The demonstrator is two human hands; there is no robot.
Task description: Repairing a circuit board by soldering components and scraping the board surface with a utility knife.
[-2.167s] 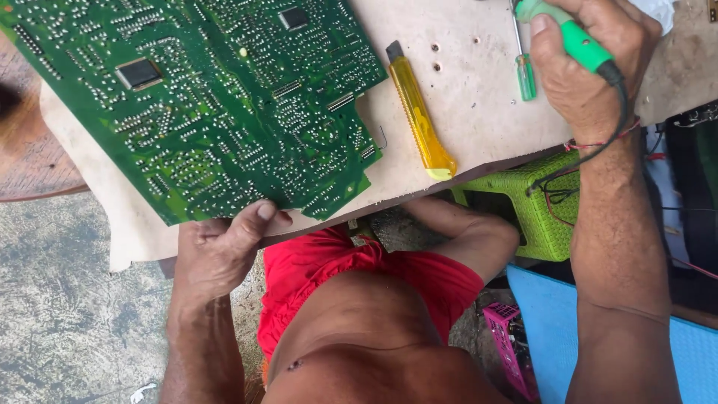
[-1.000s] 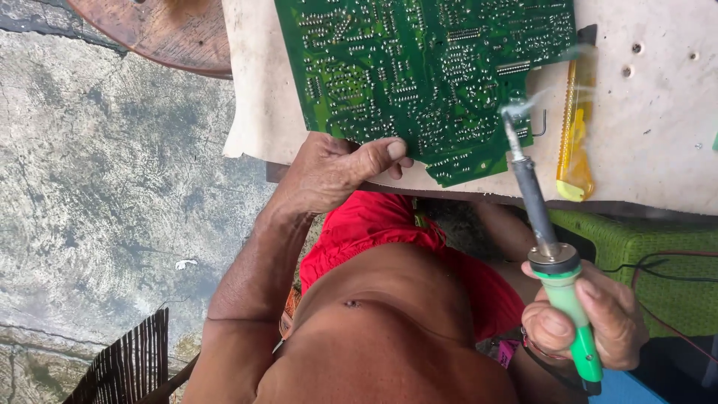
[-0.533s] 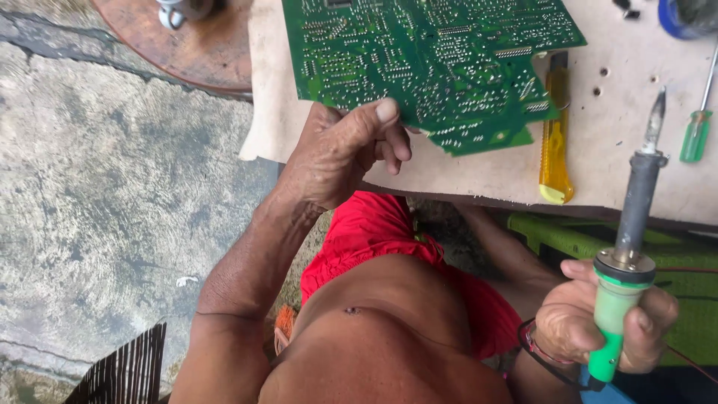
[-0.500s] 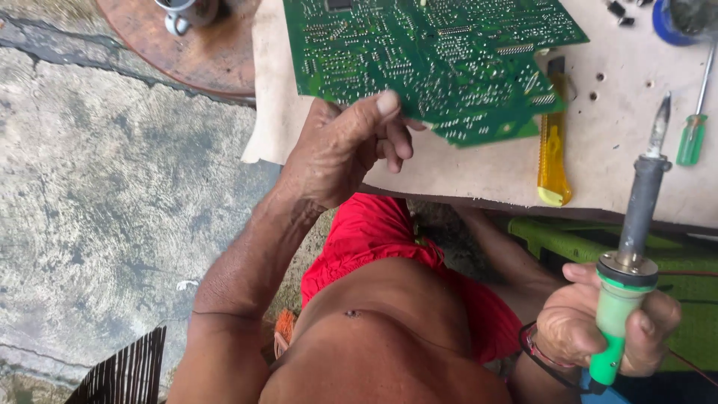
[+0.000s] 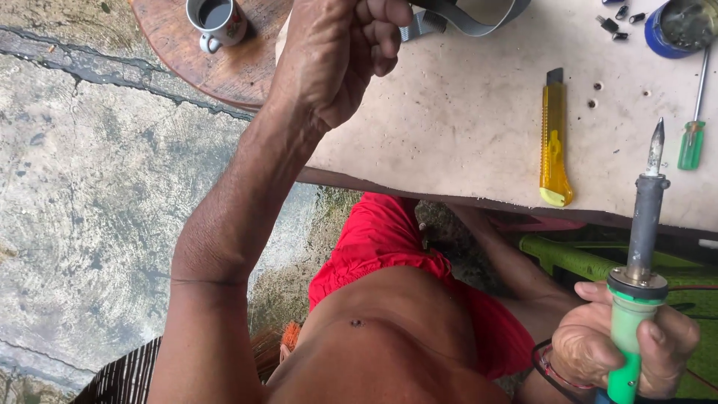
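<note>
Soldering iron gripped upright at a pale worktable (image 5: 479, 142).

The left hand (image 5: 340, 52) is clenched at 12 o'clock above the table; what it grasps I cannot tell, though a grey ribbon cable (image 5: 467, 15) lies just beside it. The right hand (image 5: 624, 352), at 5 o'clock, is wrapped round the green-handled soldering iron (image 5: 643, 247), tip up. A yellow utility knife (image 5: 554, 138) lies at 1 o'clock, a green screwdriver (image 5: 693, 127) at 2, a cup (image 5: 217, 21) at 11.
</note>
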